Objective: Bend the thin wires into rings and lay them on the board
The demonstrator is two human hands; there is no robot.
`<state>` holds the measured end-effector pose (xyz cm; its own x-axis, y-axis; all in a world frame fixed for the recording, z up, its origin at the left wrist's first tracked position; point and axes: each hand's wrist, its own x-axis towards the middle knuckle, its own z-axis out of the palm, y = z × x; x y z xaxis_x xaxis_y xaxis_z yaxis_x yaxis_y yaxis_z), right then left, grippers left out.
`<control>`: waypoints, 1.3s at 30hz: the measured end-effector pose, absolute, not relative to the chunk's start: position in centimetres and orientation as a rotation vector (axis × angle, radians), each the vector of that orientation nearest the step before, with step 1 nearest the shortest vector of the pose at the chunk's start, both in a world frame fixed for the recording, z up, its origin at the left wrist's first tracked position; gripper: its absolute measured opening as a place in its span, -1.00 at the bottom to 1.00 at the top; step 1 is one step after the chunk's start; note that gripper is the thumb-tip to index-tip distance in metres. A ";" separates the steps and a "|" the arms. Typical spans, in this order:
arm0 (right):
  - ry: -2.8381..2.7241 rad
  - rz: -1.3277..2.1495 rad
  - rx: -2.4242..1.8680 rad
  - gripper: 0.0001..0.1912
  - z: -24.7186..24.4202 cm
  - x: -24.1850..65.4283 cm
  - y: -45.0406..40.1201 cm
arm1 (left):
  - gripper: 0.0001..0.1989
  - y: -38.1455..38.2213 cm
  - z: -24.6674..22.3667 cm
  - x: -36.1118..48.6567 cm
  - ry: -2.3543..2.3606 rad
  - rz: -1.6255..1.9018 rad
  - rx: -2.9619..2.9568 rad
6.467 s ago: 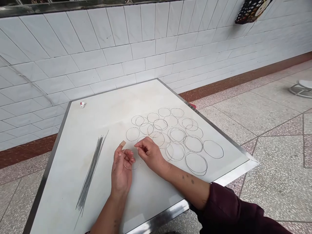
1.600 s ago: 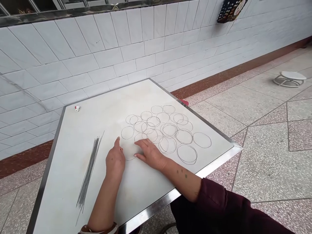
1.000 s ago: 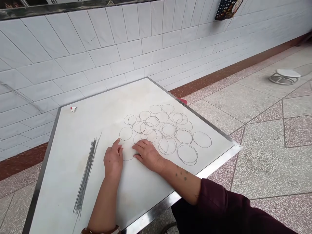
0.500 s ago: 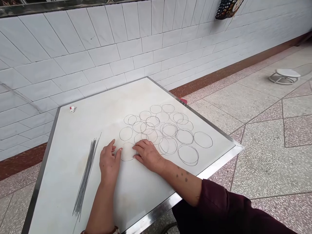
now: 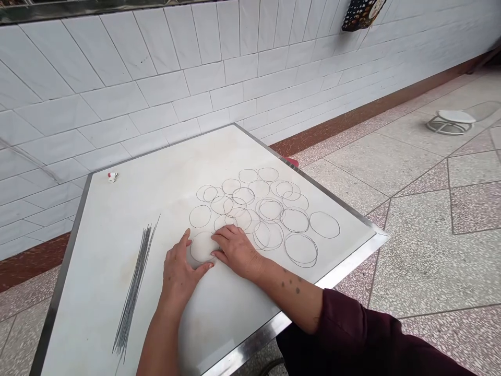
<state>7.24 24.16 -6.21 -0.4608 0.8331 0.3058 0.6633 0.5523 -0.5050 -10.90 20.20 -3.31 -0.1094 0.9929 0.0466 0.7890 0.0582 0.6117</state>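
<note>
On the table (image 5: 97, 250), a wire ring (image 5: 190, 250) lies between the spread left hand (image 5: 178, 273) and right hand (image 5: 238, 253), whose grip is unclear.

Thin wire ring (image 5: 191, 251), near-round, roughly level at worktop (image 5: 219, 313). Right edge partly hidden by right hand's (image 5: 237, 250) fingers; firm grip hard to tell. Left hand (image 5: 180, 269) spread around left side, thumb along near edge. Finished rings (image 5: 260, 209), thin grey wire, flat beyond, many overlapping, some slightly oval. Straight wires (image 5: 135, 292) bundled loosely left of left hand, lying slantwise, ends uneven.
</note>
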 end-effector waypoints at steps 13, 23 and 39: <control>-2.282 0.431 -1.212 -0.69 -5.7 7.1 24.3 | -0.25 20.2 -3.6 -11.2 2.012 0.805 1.707; -2.280 0.401 -1.207 -0.70 -5.9 7.0 24.5 | -0.35 20.5 -4.1 -11.5 2.015 0.805 1.764; -2.225 0.361 -1.153 -0.65 -6.4 6.9 24.7 | -0.35 20.7 -4.6 -11.6 2.000 0.863 1.773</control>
